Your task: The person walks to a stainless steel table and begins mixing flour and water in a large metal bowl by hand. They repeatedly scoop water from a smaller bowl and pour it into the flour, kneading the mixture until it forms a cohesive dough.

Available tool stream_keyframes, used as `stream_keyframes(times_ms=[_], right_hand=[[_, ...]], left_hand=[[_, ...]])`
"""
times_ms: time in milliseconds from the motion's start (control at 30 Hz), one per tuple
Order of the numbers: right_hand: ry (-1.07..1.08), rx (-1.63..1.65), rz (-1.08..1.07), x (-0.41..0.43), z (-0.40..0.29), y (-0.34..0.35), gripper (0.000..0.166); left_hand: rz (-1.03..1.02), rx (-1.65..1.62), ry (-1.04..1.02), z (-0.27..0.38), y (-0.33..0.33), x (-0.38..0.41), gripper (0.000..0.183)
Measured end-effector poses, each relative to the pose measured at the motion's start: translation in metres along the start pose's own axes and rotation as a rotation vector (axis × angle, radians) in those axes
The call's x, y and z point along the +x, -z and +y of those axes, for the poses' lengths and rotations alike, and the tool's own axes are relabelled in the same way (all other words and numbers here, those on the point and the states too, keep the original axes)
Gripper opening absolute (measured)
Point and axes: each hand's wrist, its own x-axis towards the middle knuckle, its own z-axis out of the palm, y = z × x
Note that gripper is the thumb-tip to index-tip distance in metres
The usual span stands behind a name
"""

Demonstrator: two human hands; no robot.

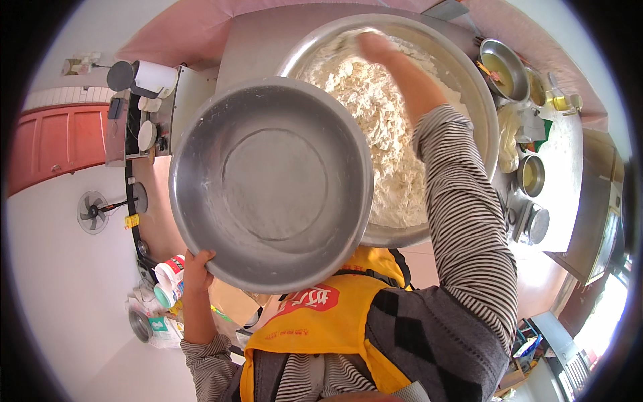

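My left hand (198,270) grips the near left rim of an empty stainless-steel basin (275,183), which is tilted so that its inside faces me. This basin overlaps the left side of a larger metal bowl (486,120) and hides part of it. Inside the larger bowl lies a shaggy, floury dough mixture (374,120), with loose white flour around the edges. My right hand (374,46) is at the far side of that bowl, over the mixture. Motion blur hides its fingers, so I cannot tell whether they hold anything.
On the right stand a metal bowl of yellowish liquid (498,70), a smaller metal bowl (530,176) and a clear plastic bag (509,138). A white appliance (154,79) sits at the far left. A standing fan (94,212) and a white tub (170,271) are also left.
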Motion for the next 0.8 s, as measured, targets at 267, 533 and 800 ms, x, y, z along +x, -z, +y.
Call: stream_keyframes(times_ms=[267, 533, 800], right_hand=[[-0.481, -0.117, 0.108, -0.137, 0.168, -0.019, 0.026], [-0.489, 0.082, 0.156, -0.032, 0.024, 0.023, 0.028], [0.418, -0.140, -0.268, -0.013, -0.106, -0.022, 0.021]], left_hand=[[-0.018, -0.032, 0.019, -0.001, -0.005, 0.004, 0.038], [-0.055, -0.016, 0.011, -0.005, 0.005, 0.007, 0.037], [-0.077, -0.057, -0.028, 0.004, -0.015, -0.002, 0.036]])
